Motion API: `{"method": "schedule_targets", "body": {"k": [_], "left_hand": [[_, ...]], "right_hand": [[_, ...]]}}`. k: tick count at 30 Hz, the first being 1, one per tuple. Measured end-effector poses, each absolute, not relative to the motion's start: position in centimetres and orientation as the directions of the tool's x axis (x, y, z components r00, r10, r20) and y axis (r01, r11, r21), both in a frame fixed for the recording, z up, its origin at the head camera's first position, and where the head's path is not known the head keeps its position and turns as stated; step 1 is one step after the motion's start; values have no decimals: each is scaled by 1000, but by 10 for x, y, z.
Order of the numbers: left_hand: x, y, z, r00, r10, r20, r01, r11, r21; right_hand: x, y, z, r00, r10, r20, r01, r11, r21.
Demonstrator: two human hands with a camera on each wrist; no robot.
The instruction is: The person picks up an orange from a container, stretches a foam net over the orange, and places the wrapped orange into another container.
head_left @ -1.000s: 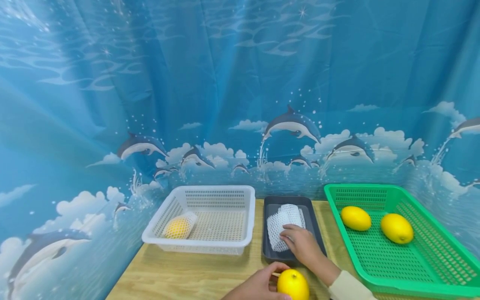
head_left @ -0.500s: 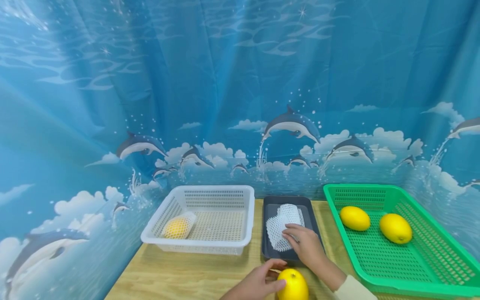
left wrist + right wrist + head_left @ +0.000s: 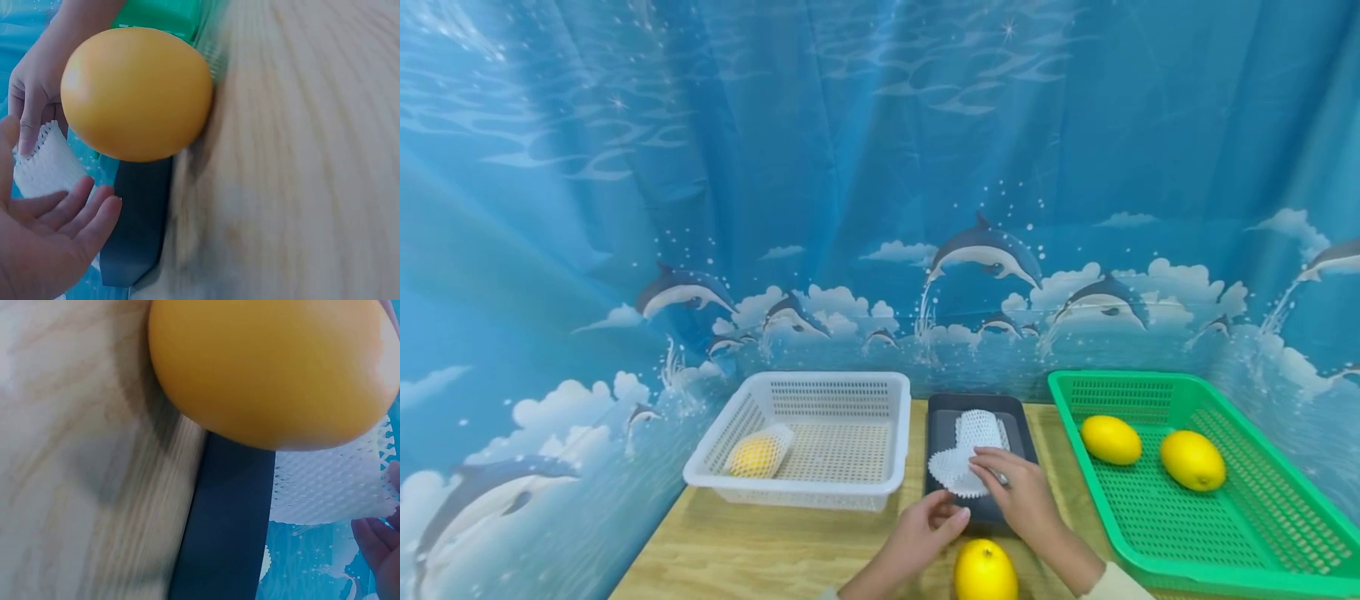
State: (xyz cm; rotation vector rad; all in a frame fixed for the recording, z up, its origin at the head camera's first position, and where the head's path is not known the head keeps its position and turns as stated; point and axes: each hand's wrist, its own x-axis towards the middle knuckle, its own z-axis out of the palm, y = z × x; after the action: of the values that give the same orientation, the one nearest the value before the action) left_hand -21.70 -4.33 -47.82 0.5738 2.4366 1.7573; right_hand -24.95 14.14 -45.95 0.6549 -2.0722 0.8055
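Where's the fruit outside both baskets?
Head view, bottom edge: the fruit sits on the table, right of the left hand, in front of the black tray.

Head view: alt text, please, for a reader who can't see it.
The right hand pinches a white net over a black tray holding another net, the left hand close by. A yellow fruit sits before the tray; the white basket at left holds a netted fruit, the green basket at right two bare fruits.

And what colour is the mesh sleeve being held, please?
The mesh sleeve is white, clearest in the head view.
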Motion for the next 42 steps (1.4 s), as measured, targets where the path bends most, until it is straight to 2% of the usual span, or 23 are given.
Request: {"method": "schedule_targets", "body": {"k": [6,13,18,22,24,26,28,31,33,36,39,42], "left_hand": [[-222,-36,-474,-949,281,147,196,158,968],[-226,-31,-472,-962,241,129,140,29,990],[-227,-31,-466,-969,230,87,89,-1,996],[-227,-33,-463,-975,200,99,94,-32,995],[-226,-33,-462,-976,181,120,111,-60,992],[-226,-33,-461,-976,161,146,134,-83,988],[-226,-33,-461,-975,140,171,159,-94,983],[-227,-32,-460,-973,97,211,204,-80,976],[-228,-32,-459,-968,63,241,237,-62,969],[-229,-31,-459,-958,11,287,286,-38,957],[-228,-29,-459,-939,-36,342,342,-8,940],[-227,-27,-459,-909,-57,412,409,52,911]], "right_hand": [[-242,142,-460,-510,-195,838,-724,623,-296],[-239,144,-460,-428,-229,875,-802,543,-250],[-238,144,-461,-424,-224,877,-817,513,-264],[-237,145,-464,-482,-193,855,-783,533,-321],[-236,145,-465,-531,-175,829,-752,549,-366],[-235,144,-466,-614,-141,776,-701,550,-454],[-233,143,-465,-725,-90,683,-614,532,-582],[-230,143,-461,-878,7,479,-420,471,-776],[-229,142,-457,-940,56,338,-287,409,-866],[-228,142,-450,-985,64,161,-136,283,-949],[-228,142,-444,-999,-24,23,-26,153,-988],[-228,144,-441,-988,-143,-65,55,74,-996]]}}
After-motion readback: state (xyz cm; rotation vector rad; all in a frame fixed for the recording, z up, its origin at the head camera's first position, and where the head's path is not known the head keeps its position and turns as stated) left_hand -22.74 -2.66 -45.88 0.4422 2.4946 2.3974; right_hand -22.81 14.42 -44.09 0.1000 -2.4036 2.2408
